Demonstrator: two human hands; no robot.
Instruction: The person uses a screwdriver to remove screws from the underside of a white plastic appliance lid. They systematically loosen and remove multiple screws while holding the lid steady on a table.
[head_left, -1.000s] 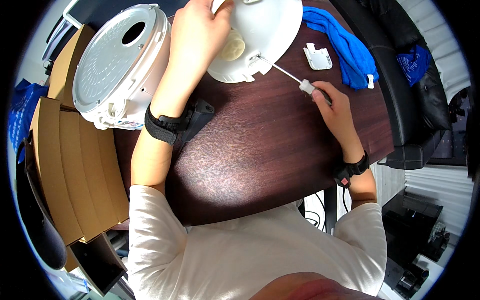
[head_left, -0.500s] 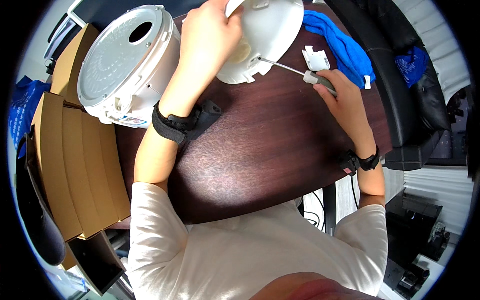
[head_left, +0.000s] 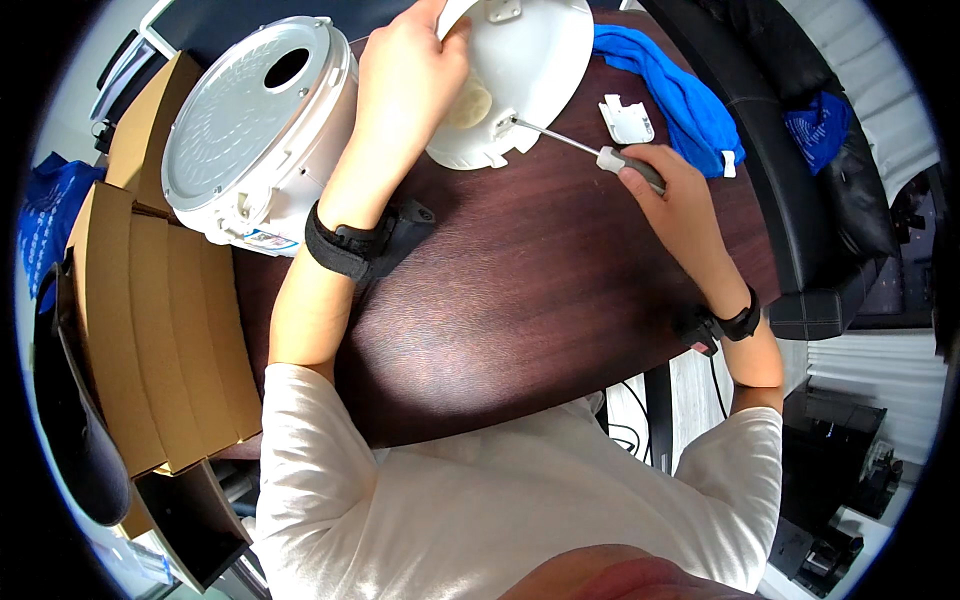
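My left hand (head_left: 412, 95) grips the raised edge of a white, curved plastic cover (head_left: 540, 65) and holds it tilted over the far side of the table. A translucent round patch and small moulded brackets show on the cover's inner face. My right hand (head_left: 680, 195) is wrapped round the grey and white handle of a screwdriver (head_left: 610, 158). The screwdriver's metal shaft points left, its tip at a small bracket near the cover's lower edge. Whether a screw sits under the tip is too small to tell.
A large white round appliance (head_left: 320, 165) with a grey perforated top and a dark hole stands at far left. Beyond my right hand lie a small white plastic piece (head_left: 628, 122) and a blue cloth (head_left: 670, 85). Cardboard boxes (head_left: 150, 330) line the table's left side.
The cover and both hands have shifted slightly left in view, the screwdriver moving along with them. Its tip remains at the same bracket, and my grips look unchanged.
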